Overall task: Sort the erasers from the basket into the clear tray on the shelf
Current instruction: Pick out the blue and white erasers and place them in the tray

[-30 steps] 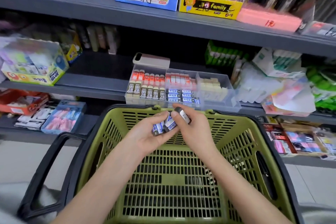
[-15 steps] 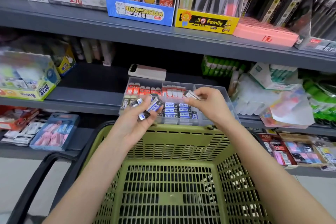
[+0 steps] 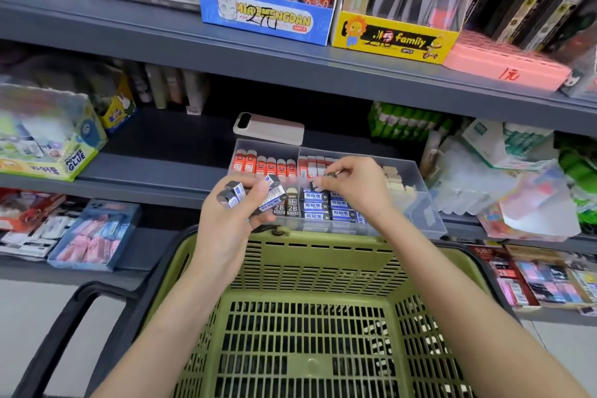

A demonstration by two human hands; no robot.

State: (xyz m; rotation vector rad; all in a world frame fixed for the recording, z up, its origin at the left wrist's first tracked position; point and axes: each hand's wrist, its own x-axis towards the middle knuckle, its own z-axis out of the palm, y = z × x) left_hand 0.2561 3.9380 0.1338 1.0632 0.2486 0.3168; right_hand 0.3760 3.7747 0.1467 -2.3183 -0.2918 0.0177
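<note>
A stationery shop is shown. Grey shelves are stacked in tiers and packed with boxed goods. Prices are handwritten on a blue box, a yellow box and a pink box. A glue box is stocked at the left, erasers are ranked in a tray, and a basket is seen in front.

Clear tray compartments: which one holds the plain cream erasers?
The rightmost compartment, beyond the right hand: its cream erasers are plain, while the others hold red-sleeved erasers, 2B erasers and blue-sleeved erasers.
</note>
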